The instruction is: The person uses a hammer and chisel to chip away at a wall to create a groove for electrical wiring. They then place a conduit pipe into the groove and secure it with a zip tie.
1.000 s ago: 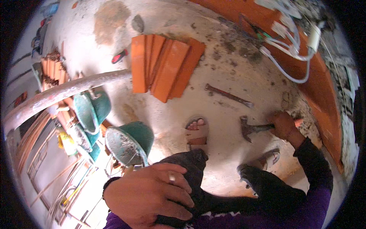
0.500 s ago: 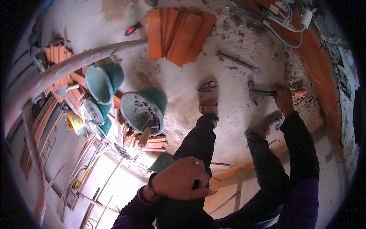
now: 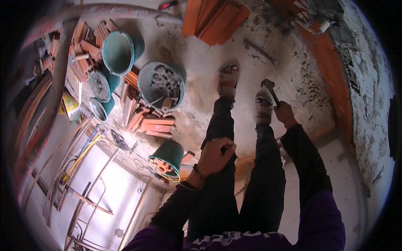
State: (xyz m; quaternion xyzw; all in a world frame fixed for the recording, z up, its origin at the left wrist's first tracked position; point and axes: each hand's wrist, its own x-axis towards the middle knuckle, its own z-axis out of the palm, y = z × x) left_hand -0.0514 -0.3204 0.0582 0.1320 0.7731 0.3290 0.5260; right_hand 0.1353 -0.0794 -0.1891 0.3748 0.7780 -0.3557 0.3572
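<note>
My right hand [image 3: 284, 113] is wrapped round the handle of a hammer [image 3: 271, 91]. The hammer head sits at the upper left end, just above the toes of my right sandal [image 3: 264, 104]. Over my left thigh hovers my left hand [image 3: 215, 155], its fingers loosely curled and nothing visible in them. A dark metal bar, perhaps a chisel [image 3: 261, 52], lies on the floor beyond the hammer. Several flat orange clay blocks [image 3: 213, 23] stand together farther off, with a red and black handled tool [image 3: 167, 5] to their left.
At left, a green bucket [image 3: 183, 77] holds grey mortar and a wooden-handled trowel [image 3: 166, 104]. Another green bucket [image 3: 118, 53] stands beyond it. Orange bricks [image 3: 157, 125] are stacked nearby. A wooden pole [image 3: 54, 92] crosses the left side. An orange brick strip [image 3: 322, 54] edges the rough right wall.
My right hand has brought the hammer nearer to me and leftward, and its head has swung up. My right foot has stepped forward beside it. The view has shifted.
</note>
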